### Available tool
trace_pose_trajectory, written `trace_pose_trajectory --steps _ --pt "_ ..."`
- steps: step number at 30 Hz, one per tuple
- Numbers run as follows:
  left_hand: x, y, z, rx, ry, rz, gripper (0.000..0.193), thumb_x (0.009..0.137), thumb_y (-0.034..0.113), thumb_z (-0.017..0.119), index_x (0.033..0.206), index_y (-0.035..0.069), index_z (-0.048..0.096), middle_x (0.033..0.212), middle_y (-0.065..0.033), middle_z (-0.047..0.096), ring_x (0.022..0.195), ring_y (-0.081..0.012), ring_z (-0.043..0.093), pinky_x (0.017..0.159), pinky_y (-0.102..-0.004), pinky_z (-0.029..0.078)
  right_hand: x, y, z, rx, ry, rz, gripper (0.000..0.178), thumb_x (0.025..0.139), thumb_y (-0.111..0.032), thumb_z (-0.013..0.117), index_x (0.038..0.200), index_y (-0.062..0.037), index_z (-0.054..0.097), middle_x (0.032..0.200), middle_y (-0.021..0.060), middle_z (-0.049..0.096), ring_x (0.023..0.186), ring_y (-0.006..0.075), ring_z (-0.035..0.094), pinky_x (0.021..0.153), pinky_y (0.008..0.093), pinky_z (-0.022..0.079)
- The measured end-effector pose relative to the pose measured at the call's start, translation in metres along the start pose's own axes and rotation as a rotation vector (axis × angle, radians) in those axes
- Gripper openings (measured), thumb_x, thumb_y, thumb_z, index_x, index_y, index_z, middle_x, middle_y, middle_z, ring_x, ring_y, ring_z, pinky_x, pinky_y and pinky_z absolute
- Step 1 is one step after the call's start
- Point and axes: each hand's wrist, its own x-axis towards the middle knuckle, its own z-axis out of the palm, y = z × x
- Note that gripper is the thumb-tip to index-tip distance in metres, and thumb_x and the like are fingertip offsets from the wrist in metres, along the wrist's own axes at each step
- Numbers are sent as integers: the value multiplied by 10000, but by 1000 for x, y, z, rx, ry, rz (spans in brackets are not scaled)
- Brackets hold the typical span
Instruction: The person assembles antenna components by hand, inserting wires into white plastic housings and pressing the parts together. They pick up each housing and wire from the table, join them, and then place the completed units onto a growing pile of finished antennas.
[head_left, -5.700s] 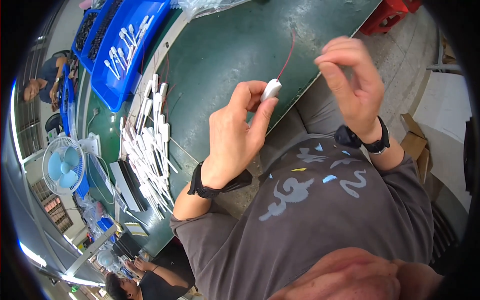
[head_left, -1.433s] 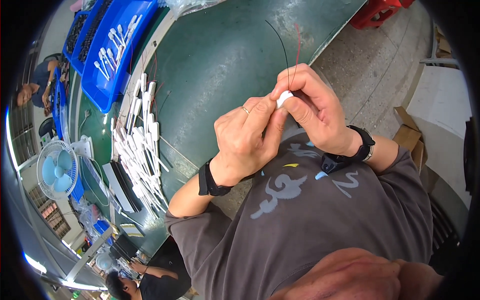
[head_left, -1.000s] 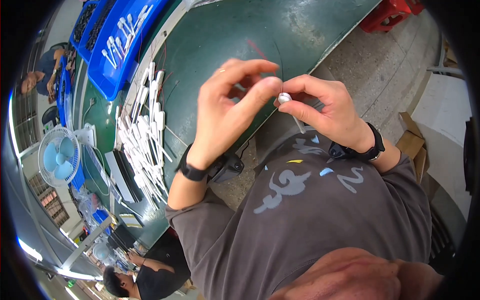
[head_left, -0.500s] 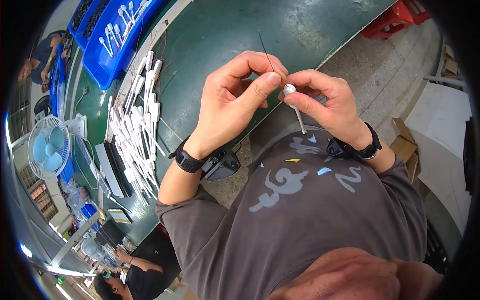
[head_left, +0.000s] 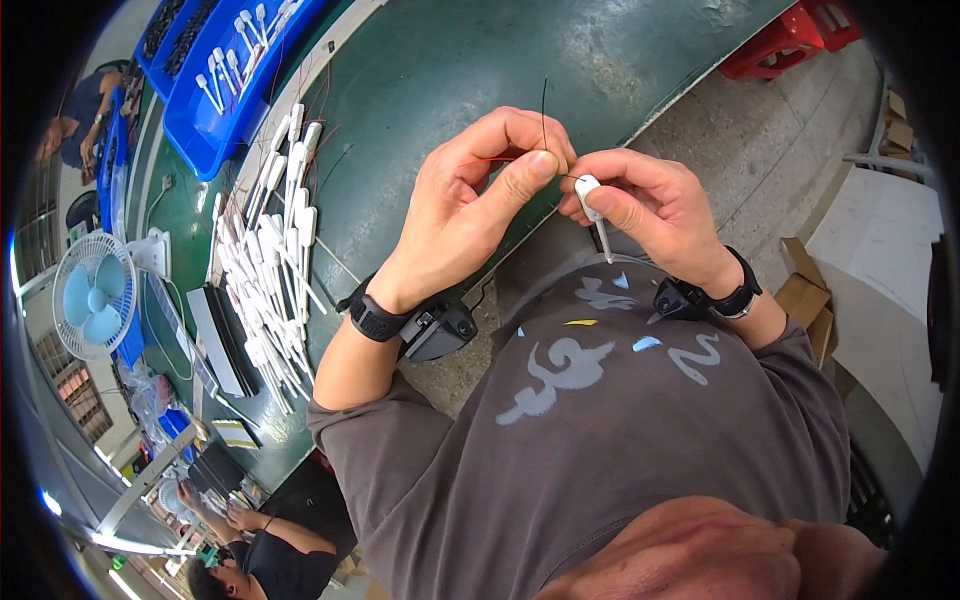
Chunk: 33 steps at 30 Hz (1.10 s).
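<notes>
My right hand [head_left: 650,205] pinches a white plastic piece [head_left: 592,203] between thumb and fingers. The piece has a wide rounded head and a thin stem that points down toward my shirt. Just left of it, my left hand [head_left: 480,195] is closed in a pinch on thin wires. A black wire [head_left: 544,105] sticks up from those fingertips, and a red wire [head_left: 488,160] shows against the palm. A short bit of wire spans the small gap between the left fingertips and the head of the white piece. Both hands are above the table's near edge.
Many similar white pieces with wires [head_left: 270,250] lie heaped on the green table [head_left: 420,70] to the left. A blue tray [head_left: 200,130] holds more. Beyond are a fan [head_left: 97,290] and a co-worker [head_left: 285,555]. A red stool [head_left: 780,45] stands at far right.
The black wire has swung from leaning left to nearly upright. My hands are slightly further apart, baring wire beside the white piece's head. The red wire now shows in my left hand.
</notes>
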Motion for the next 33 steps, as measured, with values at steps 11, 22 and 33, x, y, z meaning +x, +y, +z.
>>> trace_pose_trajectory --steps 11,22,33 --pt "-2 3 3 188 158 -65 126 958 115 628 959 -11 635 931 -44 669 869 -101 622 788 -245 503 4 1 0 83 -4 19 233 1005 -129 557 1165 38 591 1038 83 671 939 142 645 825 271 519" --pt "5 -12 0 175 289 -78 142 925 132 674 999 11 674 888 -61 700 782 -112 651 712 -266 522 29 1 -3 216 209 -85 228 1035 -158 485 1160 -2 595 1102 109 666 1080 151 606 963 287 452" --pt "-5 -8 19 813 269 362 183 805 104 759 967 43 701 837 -110 704 715 -255 681 614 -319 534 18 4 2 -204 118 -342 232 1016 -121 520 1191 31 539 1223 152 577 1133 195 559 979 314 436"
